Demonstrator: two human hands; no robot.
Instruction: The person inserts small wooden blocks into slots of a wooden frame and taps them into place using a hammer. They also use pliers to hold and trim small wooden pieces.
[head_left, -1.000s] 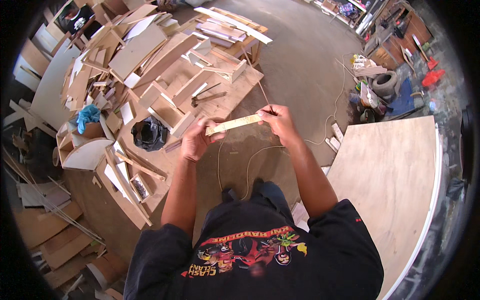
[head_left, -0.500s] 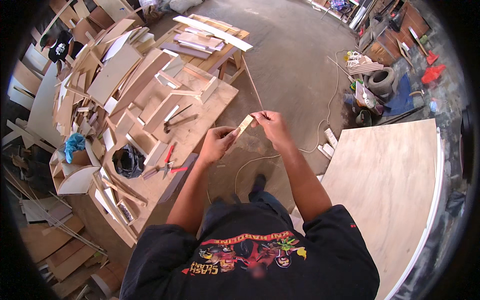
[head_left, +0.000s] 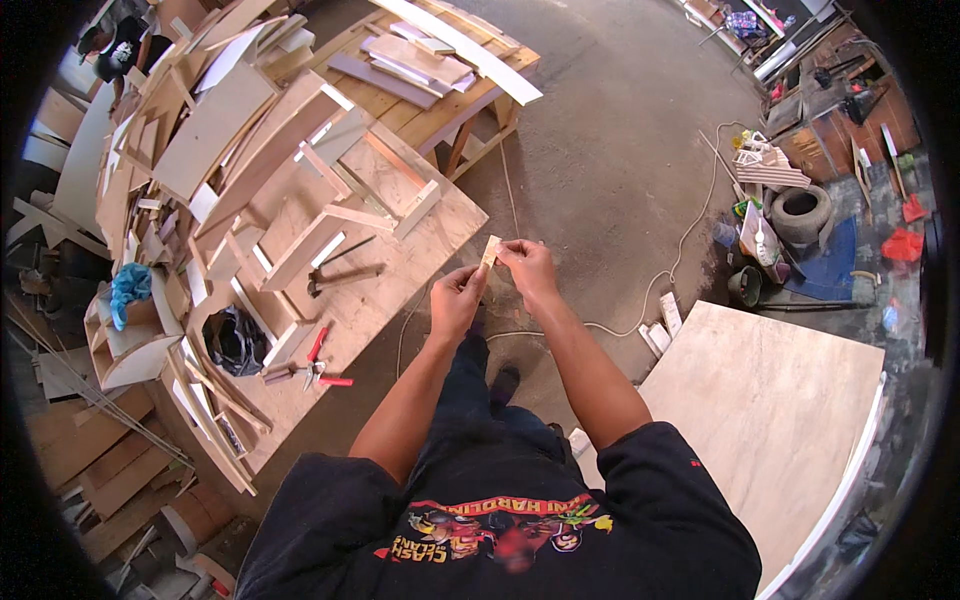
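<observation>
A short, flat, yellowish strip (head_left: 490, 251) is held up between my two hands, just off the workbench's corner. My left hand (head_left: 457, 302) pinches its lower end between thumb and fingers. At the upper end, my right hand (head_left: 528, 268) has its fingertips closed on the strip's edge. What the strip is made of is too small to tell. On the plywood workbench (head_left: 440, 238) to the left lie a hammer (head_left: 338, 258) and red-handled cutters (head_left: 317, 362). Wooden frame pieces (head_left: 365, 217) rest behind them.
Offcuts (head_left: 215, 130) are heaped at the left, near another person (head_left: 122, 50). A black plastic bag (head_left: 236, 340) and blue cloth (head_left: 130, 290) lie there. A second table (head_left: 400, 110) carries boards. A plywood sheet (head_left: 775, 385) stands right; a pale cable (head_left: 690, 240) crosses the floor.
The whole view has shifted, and I stand with a different footing, one leg farther forward. Both hands still hold the strip, now more upright and closer together.
</observation>
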